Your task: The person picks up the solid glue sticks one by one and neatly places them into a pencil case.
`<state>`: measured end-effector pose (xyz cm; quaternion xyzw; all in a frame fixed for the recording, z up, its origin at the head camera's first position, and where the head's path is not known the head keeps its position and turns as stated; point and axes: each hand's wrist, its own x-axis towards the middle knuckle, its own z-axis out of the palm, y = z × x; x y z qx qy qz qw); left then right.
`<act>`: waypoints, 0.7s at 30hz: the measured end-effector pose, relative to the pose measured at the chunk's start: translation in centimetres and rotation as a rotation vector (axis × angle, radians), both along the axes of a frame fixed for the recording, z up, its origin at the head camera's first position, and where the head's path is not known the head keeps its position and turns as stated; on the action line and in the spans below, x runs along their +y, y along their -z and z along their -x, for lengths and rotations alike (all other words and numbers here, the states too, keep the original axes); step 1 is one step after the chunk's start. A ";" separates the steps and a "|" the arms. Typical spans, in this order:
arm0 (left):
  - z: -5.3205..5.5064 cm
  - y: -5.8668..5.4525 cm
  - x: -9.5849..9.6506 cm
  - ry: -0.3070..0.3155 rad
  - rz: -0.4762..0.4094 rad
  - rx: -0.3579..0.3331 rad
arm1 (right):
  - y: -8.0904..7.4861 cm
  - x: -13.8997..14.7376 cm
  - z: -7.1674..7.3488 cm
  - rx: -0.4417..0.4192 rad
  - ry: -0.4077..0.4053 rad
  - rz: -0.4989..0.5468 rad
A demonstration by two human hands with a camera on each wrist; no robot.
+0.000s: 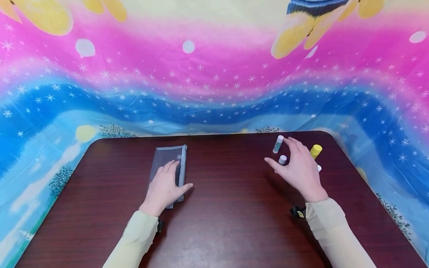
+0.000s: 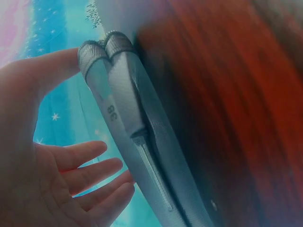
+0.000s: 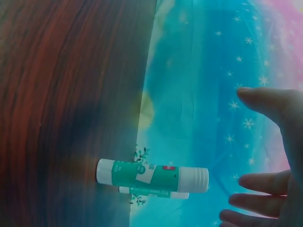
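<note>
A grey, see-through zip pouch (image 1: 168,153) lies flat on the left part of the table. My left hand (image 1: 163,189) is over its near part, thumb spread out past the zip side and fingers loosely bent; in the left wrist view the thumb overlaps the end of the pouch (image 2: 124,94). My right hand (image 1: 301,168) hovers spread among upright sticks, holding nothing. By its fingertips stands a green-and-white glue stick (image 1: 278,145). Between thumb and fingers shows the white cap of another glue stick (image 1: 282,159), green-bodied in the right wrist view (image 3: 147,174).
Behind my right hand stands a yellow stick (image 1: 316,151), with a small white top (image 1: 319,168) just in front, mostly hidden by the hand. The dark wooden table (image 1: 219,189) ends at a colourful printed cloth (image 1: 209,86) hanging behind and around it.
</note>
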<state>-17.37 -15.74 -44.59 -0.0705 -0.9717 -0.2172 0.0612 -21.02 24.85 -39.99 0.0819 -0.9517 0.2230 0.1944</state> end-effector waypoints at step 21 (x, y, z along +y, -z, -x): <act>-0.6 -0.2 0.7 -0.070 -0.040 0.014 | 1.8 1.2 -1.1 -0.085 0.003 0.016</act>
